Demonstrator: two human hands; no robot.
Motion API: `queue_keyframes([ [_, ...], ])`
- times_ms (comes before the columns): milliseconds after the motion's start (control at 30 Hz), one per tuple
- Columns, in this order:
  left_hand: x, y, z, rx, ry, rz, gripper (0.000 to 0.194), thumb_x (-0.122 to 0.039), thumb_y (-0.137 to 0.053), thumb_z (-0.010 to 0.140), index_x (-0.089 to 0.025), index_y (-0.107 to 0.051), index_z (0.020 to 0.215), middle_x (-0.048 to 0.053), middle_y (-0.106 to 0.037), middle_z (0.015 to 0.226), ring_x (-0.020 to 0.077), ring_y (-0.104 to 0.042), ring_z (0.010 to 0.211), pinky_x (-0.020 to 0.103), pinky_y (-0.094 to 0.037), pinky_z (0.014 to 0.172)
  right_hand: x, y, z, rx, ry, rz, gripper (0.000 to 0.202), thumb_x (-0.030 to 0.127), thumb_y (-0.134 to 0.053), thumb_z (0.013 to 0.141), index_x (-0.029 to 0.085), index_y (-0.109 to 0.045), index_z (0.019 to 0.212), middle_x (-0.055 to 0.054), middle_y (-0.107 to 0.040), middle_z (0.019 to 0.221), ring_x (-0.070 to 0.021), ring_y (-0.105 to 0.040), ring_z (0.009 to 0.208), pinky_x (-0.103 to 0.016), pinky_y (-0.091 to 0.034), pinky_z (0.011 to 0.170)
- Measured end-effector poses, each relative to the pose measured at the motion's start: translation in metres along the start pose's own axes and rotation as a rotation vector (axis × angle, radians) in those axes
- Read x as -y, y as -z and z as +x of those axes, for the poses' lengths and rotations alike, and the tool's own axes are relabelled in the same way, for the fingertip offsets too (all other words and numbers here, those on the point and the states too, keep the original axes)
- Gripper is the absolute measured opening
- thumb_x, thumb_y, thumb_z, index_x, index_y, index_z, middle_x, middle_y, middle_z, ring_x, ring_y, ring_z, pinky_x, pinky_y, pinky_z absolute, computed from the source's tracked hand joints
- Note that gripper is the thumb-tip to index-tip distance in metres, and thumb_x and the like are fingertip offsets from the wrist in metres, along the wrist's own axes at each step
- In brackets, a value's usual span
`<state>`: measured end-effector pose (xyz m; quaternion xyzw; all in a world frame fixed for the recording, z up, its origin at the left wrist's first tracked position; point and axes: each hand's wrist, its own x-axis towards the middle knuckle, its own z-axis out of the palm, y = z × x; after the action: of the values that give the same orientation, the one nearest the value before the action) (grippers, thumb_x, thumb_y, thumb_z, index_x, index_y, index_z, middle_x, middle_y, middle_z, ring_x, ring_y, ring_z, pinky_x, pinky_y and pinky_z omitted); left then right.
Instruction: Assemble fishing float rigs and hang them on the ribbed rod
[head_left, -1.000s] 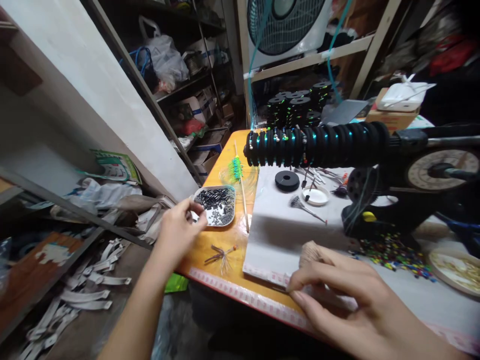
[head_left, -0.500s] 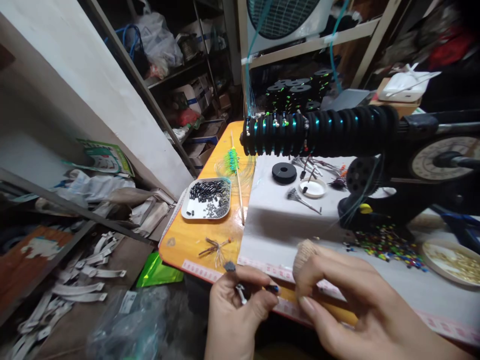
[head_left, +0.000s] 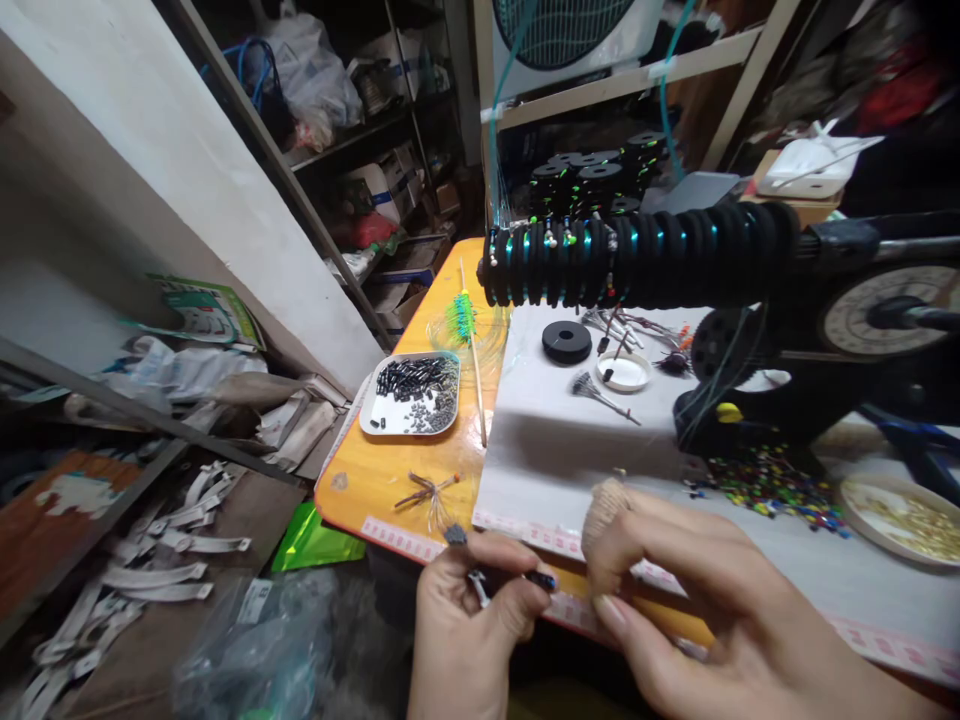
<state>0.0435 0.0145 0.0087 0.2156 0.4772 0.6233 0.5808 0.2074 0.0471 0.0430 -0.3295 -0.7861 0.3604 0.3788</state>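
At the front edge of the orange table, my left hand (head_left: 480, 610) is closed, pinching a small black tube (head_left: 540, 580) between thumb and forefinger. A grey tuft (head_left: 455, 535) sticks out past its knuckles, and a whitish metal piece (head_left: 478, 588) shows inside the curled fingers. Just to the right, my right hand (head_left: 697, 590) is curled, thumb and fingers drawn together; a beige wrap (head_left: 606, 512) covers one finger. What its fingertips hold, if anything, is too small to make out. A sliver of something pale (head_left: 690, 650) shows below its palm.
Left of centre, a white tray (head_left: 367, 415) holds black tubes and grey bits. A black foam-ringed roller (head_left: 637, 255) spans the right side. Behind my right hand lie coloured beads (head_left: 780, 485) and a dish (head_left: 855, 510) of gold pieces. A stick (head_left: 478, 395) lies by the tray.
The black tube in my left hand has tilted slightly and shows more of its side. Both hands stay almost in place; the view has shifted slightly.
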Motion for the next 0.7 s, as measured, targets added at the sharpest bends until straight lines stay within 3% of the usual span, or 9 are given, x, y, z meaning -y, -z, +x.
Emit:
queue_keyframes([
  [167,0.001,0.002,0.001,0.017,-0.01,0.043,0.037,-0.04,-0.097,0.049,-0.017,-0.072,0.064,-0.002,-0.064,0.061,0.0054,-0.05,0.051,0.015,-0.036,0.046,0.0,-0.001,0.001,-0.002,-0.012,-0.032,0.02,0.004,-0.056,0.08,0.022,-0.048,0.076,0.003,-0.055,0.071,-0.0096,-0.055,0.063,-0.019,-0.042,0.054],
  [267,0.0,0.001,0.0,0.031,-0.083,0.089,0.032,-0.04,-0.096,0.052,-0.019,-0.074,0.064,-0.001,-0.065,0.063,0.0087,-0.056,0.057,0.018,-0.044,0.054,-0.001,0.0,0.002,-0.007,0.03,-0.059,0.015,0.007,-0.057,0.085,0.021,-0.055,0.08,0.002,-0.058,0.071,-0.0095,-0.057,0.062,-0.018,-0.045,0.054],
  [400,-0.002,-0.001,-0.002,0.031,-0.152,0.132,0.026,-0.039,-0.094,0.056,-0.022,-0.075,0.064,0.0,-0.068,0.067,0.0133,-0.063,0.068,0.021,-0.051,0.066,-0.006,0.003,0.002,-0.03,0.191,-0.088,0.022,0.005,-0.06,0.09,0.02,-0.067,0.105,-0.003,-0.068,0.083,-0.0095,-0.066,0.07,-0.016,-0.052,0.061],
  [567,0.0,0.0,0.0,0.029,-0.13,0.109,0.029,-0.04,-0.095,0.053,-0.021,-0.074,0.06,0.001,-0.068,0.064,0.0153,-0.063,0.064,0.024,-0.051,0.062,-0.015,0.005,-0.005,0.013,0.312,-0.178,0.038,0.011,-0.062,0.092,0.022,-0.063,0.129,-0.006,-0.074,0.105,-0.0133,-0.073,0.089,-0.017,-0.058,0.076],
  [700,0.003,-0.001,0.0,0.03,-0.309,0.155,0.029,-0.046,-0.091,0.06,-0.023,-0.073,0.057,0.0,-0.066,0.058,0.0136,-0.059,0.059,0.024,-0.045,0.058,-0.01,0.001,-0.006,-0.088,0.326,-0.292,0.027,0.007,-0.059,0.091,0.015,-0.067,0.115,-0.009,-0.074,0.093,-0.0142,-0.07,0.078,-0.02,-0.056,0.069],
])
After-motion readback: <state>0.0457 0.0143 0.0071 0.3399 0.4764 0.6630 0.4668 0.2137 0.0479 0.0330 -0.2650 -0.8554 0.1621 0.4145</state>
